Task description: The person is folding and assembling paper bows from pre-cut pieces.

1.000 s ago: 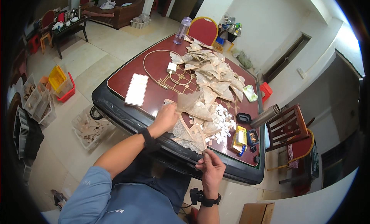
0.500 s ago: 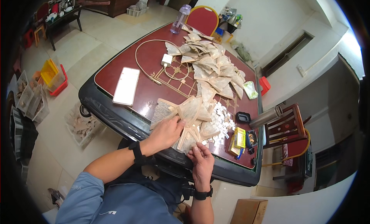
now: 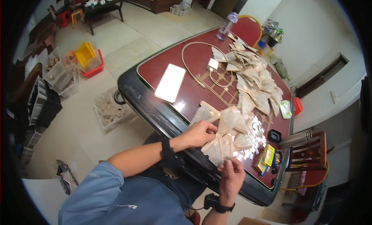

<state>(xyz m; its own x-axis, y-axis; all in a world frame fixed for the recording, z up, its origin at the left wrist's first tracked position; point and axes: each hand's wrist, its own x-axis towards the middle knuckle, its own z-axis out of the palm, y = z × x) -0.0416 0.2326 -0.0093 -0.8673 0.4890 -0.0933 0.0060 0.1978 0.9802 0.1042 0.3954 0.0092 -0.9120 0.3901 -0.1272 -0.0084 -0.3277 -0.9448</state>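
Observation:
A beige lace-like fabric piece with a pale border lies at the near table edge, partly over the rim. My left hand has its fingers curled and closed at the upper left of this piece. At its lower right corner, my right hand pinches the fabric between thumb and fingers. More beige pieces overlap just beyond my hands. Beside them is a spread of small white tabs.
A large heap of similar beige pieces covers the table's far right. Around it are a white phone, charger, purple bottle, yellow boxes and black tray. Bins of scraps stand on the floor at left.
The view has swung left, so the table and both hands sit farther right in the picture. Both hands stay at the fabric piece, which now shows more of its patterned face.

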